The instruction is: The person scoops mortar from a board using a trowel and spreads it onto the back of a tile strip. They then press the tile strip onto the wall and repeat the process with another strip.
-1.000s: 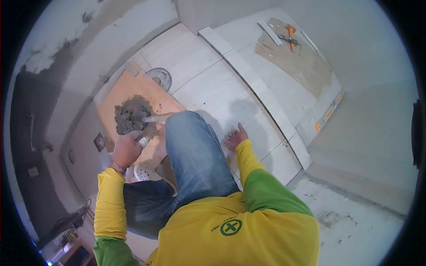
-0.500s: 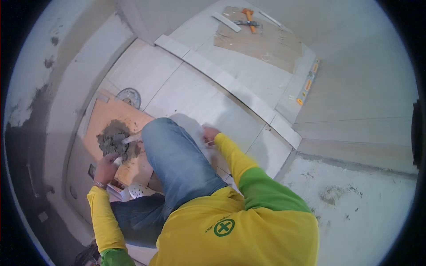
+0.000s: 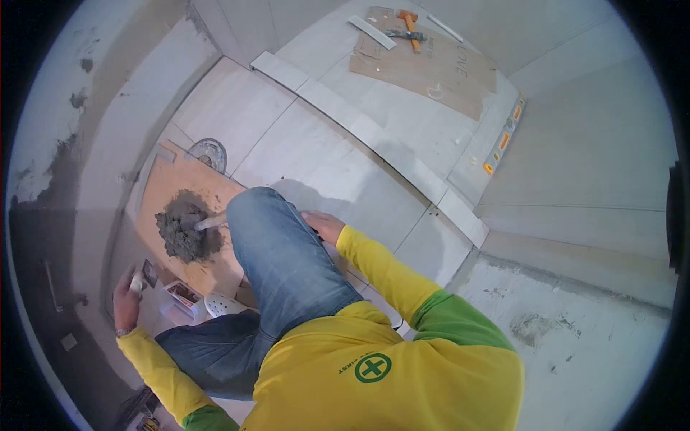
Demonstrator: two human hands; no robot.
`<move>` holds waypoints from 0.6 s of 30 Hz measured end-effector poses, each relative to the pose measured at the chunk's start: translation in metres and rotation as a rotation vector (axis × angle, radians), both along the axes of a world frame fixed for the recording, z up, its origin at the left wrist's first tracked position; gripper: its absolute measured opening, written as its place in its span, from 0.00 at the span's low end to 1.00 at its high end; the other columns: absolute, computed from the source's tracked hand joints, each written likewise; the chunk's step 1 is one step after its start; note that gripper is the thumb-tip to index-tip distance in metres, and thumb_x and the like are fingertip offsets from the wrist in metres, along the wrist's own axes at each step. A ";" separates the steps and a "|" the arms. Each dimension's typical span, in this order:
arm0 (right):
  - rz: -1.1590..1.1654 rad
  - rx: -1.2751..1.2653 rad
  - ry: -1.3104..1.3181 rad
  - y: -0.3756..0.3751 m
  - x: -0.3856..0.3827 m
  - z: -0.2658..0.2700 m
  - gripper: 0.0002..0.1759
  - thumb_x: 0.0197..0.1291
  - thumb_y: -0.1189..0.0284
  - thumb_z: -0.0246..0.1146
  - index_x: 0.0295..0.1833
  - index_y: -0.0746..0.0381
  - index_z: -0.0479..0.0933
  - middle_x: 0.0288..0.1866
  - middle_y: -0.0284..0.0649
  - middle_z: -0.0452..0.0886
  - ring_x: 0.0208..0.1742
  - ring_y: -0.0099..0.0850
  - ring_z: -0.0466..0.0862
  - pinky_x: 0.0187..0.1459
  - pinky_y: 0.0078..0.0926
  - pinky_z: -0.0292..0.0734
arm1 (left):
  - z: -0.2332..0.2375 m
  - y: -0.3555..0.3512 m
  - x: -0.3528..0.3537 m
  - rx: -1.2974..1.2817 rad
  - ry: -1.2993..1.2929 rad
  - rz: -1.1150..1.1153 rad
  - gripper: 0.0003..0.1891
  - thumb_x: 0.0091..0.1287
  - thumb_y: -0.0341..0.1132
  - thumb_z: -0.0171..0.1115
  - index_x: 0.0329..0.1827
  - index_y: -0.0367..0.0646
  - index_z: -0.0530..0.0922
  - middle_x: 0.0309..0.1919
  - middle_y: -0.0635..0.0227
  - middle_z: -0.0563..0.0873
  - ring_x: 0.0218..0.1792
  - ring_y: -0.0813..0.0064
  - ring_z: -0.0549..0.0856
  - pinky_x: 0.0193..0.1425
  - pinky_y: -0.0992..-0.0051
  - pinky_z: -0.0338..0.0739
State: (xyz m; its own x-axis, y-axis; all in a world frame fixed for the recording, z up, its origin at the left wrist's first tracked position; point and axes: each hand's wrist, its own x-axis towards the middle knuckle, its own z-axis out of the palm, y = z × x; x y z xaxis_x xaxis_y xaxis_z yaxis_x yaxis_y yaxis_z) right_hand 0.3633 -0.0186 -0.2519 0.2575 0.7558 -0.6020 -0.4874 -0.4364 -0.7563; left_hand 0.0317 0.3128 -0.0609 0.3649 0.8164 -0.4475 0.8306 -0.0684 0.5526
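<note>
Resting right hand (image 3: 323, 225) beside knee (image 3: 260, 215); left hand (image 3: 127, 299) outstretched.

Tiling site: fresh floor tiles (image 3: 323, 165), mortar pile (image 3: 181, 226), spirit level (image 3: 501, 140).

The mortar heap (image 3: 181, 233) sits on the board (image 3: 172, 188), left of the knee (image 3: 262, 215).

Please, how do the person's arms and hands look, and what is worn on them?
The left sleeve and right sleeve are long and yellow, turning green near the shoulders. The left hand has a thin band at the wrist; the right hand is bare.
</note>
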 end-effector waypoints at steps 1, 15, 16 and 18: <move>0.006 -0.005 0.001 0.002 -0.001 0.007 0.32 0.67 0.49 0.50 0.69 0.58 0.67 0.67 0.48 0.72 0.64 0.42 0.73 0.66 0.32 0.63 | 0.007 -0.005 -0.011 -0.001 -0.017 0.031 0.24 0.69 0.41 0.56 0.67 0.42 0.72 0.41 0.69 0.85 0.38 0.80 0.82 0.39 0.79 0.73; 0.191 0.046 -0.831 0.057 -0.046 0.059 0.41 0.60 0.48 0.58 0.72 0.60 0.60 0.69 0.64 0.61 0.69 0.58 0.63 0.70 0.43 0.59 | 0.015 -0.127 -0.153 -0.054 -0.418 0.355 0.25 0.72 0.50 0.50 0.52 0.33 0.79 0.46 0.63 0.85 0.47 0.72 0.81 0.57 0.74 0.71; 0.199 0.053 -0.837 0.057 -0.047 0.061 0.41 0.60 0.48 0.58 0.72 0.60 0.60 0.69 0.64 0.61 0.69 0.58 0.63 0.70 0.43 0.59 | 0.022 -0.130 -0.145 0.037 -0.329 0.291 0.24 0.72 0.49 0.51 0.52 0.33 0.79 0.46 0.62 0.84 0.49 0.70 0.81 0.59 0.73 0.70; 0.193 0.050 -0.863 0.055 -0.048 0.066 0.41 0.60 0.48 0.59 0.72 0.61 0.61 0.70 0.63 0.61 0.69 0.56 0.64 0.70 0.42 0.59 | 0.028 -0.140 -0.128 0.132 -0.241 0.236 0.22 0.71 0.47 0.53 0.52 0.33 0.79 0.47 0.61 0.84 0.50 0.69 0.80 0.61 0.72 0.69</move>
State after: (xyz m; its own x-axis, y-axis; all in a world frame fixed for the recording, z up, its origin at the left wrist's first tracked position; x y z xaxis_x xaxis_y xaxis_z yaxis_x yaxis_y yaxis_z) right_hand 0.3150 0.0368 -0.1863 0.4719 0.8533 -0.2217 0.3407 -0.4084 -0.8468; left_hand -0.0966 0.1733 -0.0324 0.2415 0.9358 -0.2570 0.6786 0.0265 0.7341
